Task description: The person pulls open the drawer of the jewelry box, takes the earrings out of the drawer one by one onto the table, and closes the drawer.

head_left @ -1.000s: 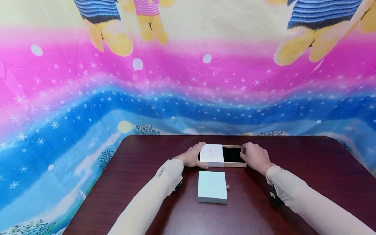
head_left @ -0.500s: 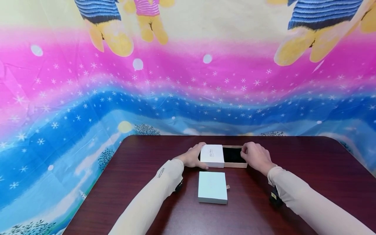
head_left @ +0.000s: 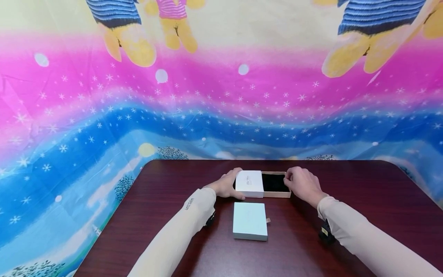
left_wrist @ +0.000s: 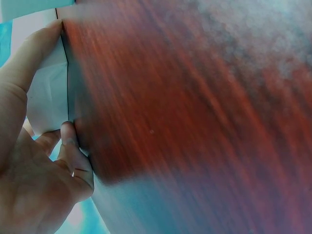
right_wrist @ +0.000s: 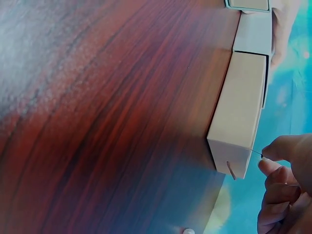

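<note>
A white slide-out box stands near the back of the table, its white sleeve (head_left: 249,182) on the left and its cream drawer (head_left: 277,195) pulled partly out to the right. Black lining (head_left: 273,181) shows inside the drawer. My left hand (head_left: 226,185) grips the sleeve by its left end, thumb along the near side. At the drawer's right end is my right hand (head_left: 304,185); in the right wrist view its thumb and finger pinch a thin strand (right_wrist: 256,151) that runs to the drawer's edge. What the strand belongs to cannot be told. A small ribbon tab (right_wrist: 230,169) sticks out of the drawer's end wall.
A pale mint box (head_left: 250,219) lies closed in front of the white one, a small ribbon tab (head_left: 268,220) at its right side. Both stand on a dark red wooden table (head_left: 380,188). A printed cloth (head_left: 221,77) hangs behind the table's back edge.
My right wrist has shifted slightly to the right, with the fingers still by the drawer's end. The left hand and both boxes have not visibly moved.
</note>
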Action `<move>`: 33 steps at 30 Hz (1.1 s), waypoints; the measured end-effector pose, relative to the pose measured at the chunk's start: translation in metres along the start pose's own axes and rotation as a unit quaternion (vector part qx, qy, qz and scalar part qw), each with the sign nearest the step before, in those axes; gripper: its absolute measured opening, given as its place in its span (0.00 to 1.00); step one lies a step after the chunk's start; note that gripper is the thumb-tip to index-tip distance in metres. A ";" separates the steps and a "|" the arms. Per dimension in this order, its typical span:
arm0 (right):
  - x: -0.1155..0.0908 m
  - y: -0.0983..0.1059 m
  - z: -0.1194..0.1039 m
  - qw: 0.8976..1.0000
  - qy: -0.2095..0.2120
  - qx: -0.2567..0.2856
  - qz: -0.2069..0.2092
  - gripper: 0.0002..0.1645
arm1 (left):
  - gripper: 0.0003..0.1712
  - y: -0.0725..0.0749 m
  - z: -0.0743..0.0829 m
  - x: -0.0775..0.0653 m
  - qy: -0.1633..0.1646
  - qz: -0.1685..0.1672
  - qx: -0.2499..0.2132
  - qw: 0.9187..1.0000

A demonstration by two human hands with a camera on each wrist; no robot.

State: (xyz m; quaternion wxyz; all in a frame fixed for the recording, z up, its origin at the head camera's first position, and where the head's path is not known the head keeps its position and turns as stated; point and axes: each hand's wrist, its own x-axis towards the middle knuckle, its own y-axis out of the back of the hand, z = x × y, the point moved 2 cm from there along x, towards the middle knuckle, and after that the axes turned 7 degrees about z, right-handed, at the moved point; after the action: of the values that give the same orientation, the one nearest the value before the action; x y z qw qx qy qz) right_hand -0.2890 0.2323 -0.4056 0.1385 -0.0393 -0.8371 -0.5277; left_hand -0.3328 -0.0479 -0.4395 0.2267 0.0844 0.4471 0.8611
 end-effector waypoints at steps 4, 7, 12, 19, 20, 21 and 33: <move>-0.002 0.002 0.000 1.000 -0.003 0.001 -0.001 0.09 | 0.61 0.000 0.001 -0.001 0.001 0.000 -0.001 1.000; -0.003 0.004 0.000 1.000 -0.004 0.001 -0.001 0.10 | 0.61 0.000 0.001 -0.001 0.002 0.000 -0.001 1.000; -0.004 0.007 -0.001 1.000 -0.005 0.001 0.000 0.09 | 0.61 0.001 0.002 -0.002 0.001 0.000 -0.001 1.000; -0.005 0.010 0.000 1.000 -0.002 -0.004 0.009 0.07 | 0.61 0.001 0.003 -0.002 0.004 0.000 0.001 1.000; -0.005 0.010 0.000 1.000 -0.001 -0.005 0.012 0.07 | 0.61 0.001 0.002 -0.002 0.004 0.000 0.001 1.000; -0.005 0.010 0.001 1.000 -0.001 -0.007 0.015 0.07 | 0.61 0.001 0.002 -0.002 0.004 0.000 0.001 1.000; -0.008 0.014 0.002 1.000 0.002 -0.006 0.023 0.07 | 0.60 0.001 0.002 -0.001 -0.004 -0.002 0.000 1.000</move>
State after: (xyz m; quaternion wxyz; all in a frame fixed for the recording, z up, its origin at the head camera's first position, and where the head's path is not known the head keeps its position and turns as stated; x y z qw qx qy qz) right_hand -0.2787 0.2406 -0.3963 0.1526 -0.0584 -0.8324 -0.5296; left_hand -0.3316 -0.0478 -0.4373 0.2296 0.0867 0.4464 0.8605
